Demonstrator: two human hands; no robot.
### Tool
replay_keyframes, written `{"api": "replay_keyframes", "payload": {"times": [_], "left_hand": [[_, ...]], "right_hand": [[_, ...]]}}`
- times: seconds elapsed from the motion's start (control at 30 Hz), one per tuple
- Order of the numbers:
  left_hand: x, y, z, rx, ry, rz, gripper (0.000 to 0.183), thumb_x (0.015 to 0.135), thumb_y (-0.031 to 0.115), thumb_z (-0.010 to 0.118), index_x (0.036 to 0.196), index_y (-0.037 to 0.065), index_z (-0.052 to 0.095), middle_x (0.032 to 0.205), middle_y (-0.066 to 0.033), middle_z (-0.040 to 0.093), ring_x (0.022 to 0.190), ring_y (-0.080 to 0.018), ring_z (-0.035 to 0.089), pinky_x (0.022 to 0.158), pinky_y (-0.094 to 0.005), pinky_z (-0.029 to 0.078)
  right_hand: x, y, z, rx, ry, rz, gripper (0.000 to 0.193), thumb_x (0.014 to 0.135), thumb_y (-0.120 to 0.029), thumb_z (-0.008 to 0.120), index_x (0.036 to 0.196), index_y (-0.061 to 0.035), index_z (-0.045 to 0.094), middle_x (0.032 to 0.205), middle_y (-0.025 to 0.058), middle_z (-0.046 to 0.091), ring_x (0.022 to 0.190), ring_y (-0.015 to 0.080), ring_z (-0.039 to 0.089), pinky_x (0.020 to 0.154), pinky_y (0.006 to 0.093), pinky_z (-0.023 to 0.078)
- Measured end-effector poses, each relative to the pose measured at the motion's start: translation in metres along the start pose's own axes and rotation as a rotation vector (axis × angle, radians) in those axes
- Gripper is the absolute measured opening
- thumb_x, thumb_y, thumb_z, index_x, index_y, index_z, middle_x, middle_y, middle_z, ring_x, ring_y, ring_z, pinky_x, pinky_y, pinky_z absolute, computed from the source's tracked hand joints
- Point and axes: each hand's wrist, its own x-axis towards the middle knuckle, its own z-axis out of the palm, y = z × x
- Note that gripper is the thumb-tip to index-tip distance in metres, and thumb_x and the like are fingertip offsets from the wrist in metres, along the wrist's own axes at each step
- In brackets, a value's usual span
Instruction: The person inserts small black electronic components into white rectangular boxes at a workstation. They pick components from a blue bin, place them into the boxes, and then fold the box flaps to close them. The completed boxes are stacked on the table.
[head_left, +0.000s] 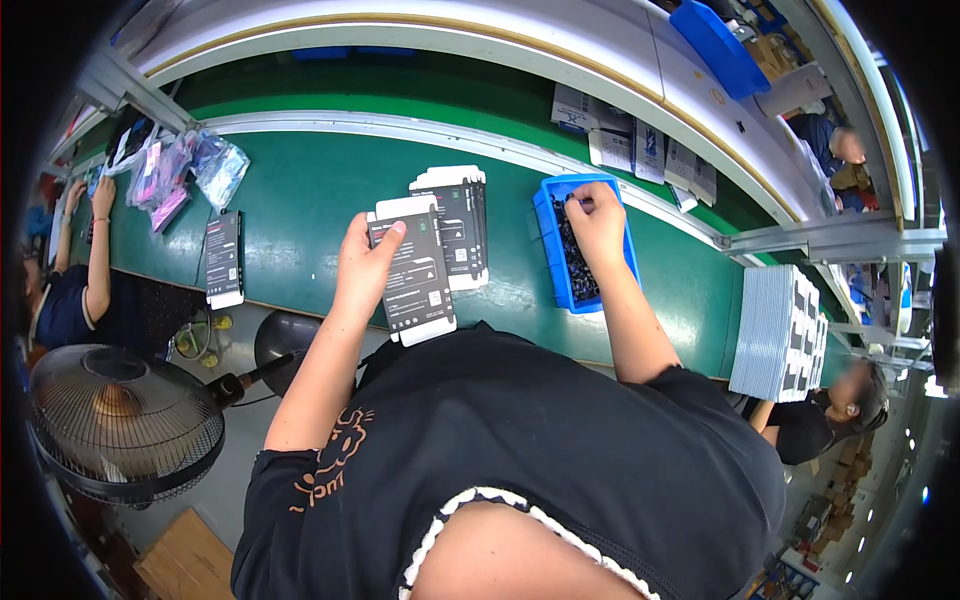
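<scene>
My left hand [362, 262] grips a flat black-and-white carton box [417, 280] by its upper left edge, holding it over the near edge of the green belt table [300, 190]. My right hand [597, 218] reaches into a blue plastic bin [548, 250] full of small dark parts [576, 270], fingers pinched among them. Whether it has one pinched I cannot tell. A short stack of the same flat cartons [462, 215] lies on the table between my two hands, just beyond the held box.
Another black carton [224, 258] lies at the left, with clear plastic bags [190, 165] beyond it. A tall stack of flat cartons [780, 335] stands at the right. Two other people sit at left [80, 270] and right [830, 410]. A floor fan [120, 420] stands lower left.
</scene>
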Motion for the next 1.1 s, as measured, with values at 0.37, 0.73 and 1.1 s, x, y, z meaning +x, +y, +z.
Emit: {"api": "replay_keyframes", "payload": {"times": [0.37,0.73,1.1], "left_hand": [[-0.015,0.02,0.023,-0.307,0.012,0.07,0.016,0.088,0.008,0.057,0.103,0.0,0.057,0.089,-0.0011,0.062,0.078,-0.0057,0.056,0.07,-0.0217,0.045],[-0.021,0.015,0.009,-0.5,0.13,0.041,0.015,0.088,0.009,0.057,0.1,0.0,0.057,0.086,-0.0028,0.062,0.074,-0.0069,0.057,0.066,-0.0222,0.046],[-0.018,0.014,0.007,-0.331,0.191,0.084,0.014,0.088,0.01,0.057,0.099,0.001,0.058,0.085,-0.0009,0.062,0.073,-0.0051,0.055,0.067,-0.0217,0.045]], "right_hand": [[-0.013,-0.146,0.06,0.155,-0.274,-0.379,0.007,0.072,-0.005,0.062,0.077,-0.0017,0.06,0.074,0.014,0.058,0.071,0.0332,0.059,0.064,0.0401,0.049],[-0.009,-0.154,0.067,0.23,-0.453,-0.373,0.017,0.072,-0.006,0.072,0.087,-0.0007,0.068,0.08,0.0079,0.062,0.067,0.0145,0.059,0.06,0.0259,0.048],[0.001,-0.156,0.079,0.195,-0.377,-0.419,0.011,0.077,-0.009,0.065,0.084,-0.0007,0.067,0.075,0.0089,0.062,0.064,0.0169,0.06,0.058,0.0271,0.048]]}}
